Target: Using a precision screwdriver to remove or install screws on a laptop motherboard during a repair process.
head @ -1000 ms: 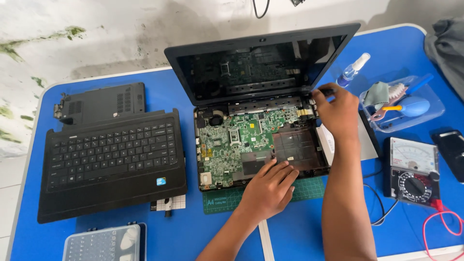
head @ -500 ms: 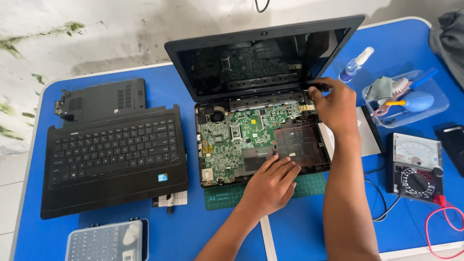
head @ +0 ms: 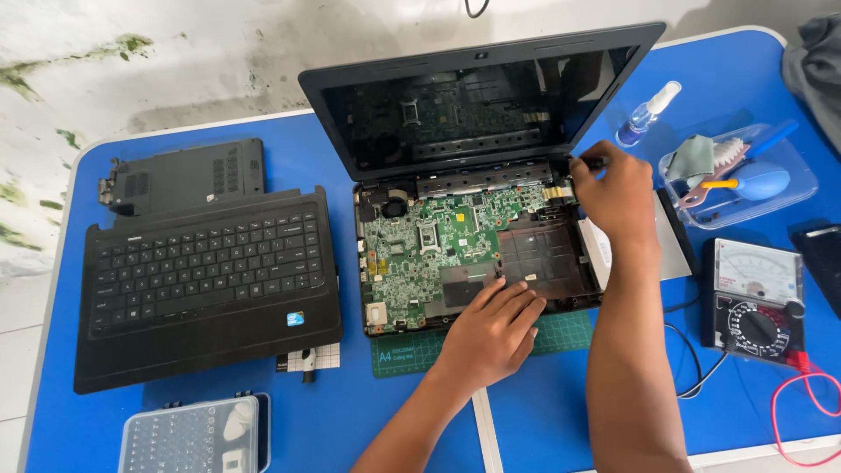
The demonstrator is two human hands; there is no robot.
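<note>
Over the laptop [head: 477,254], left hand [head: 492,328] flat (right hand [head: 618,188] pinching).

Dark laptop screen [head: 477,96] — tilted open, small blue keyboard sticker [head: 297,319]

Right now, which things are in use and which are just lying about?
In use:
left hand pressing on the open laptop
right hand holding a dark tool at the hinge corner
green mat under the laptop

Lying about:
keyboard cover
base panel
multimeter
spray bottle
tray of brushes
bit case
</note>
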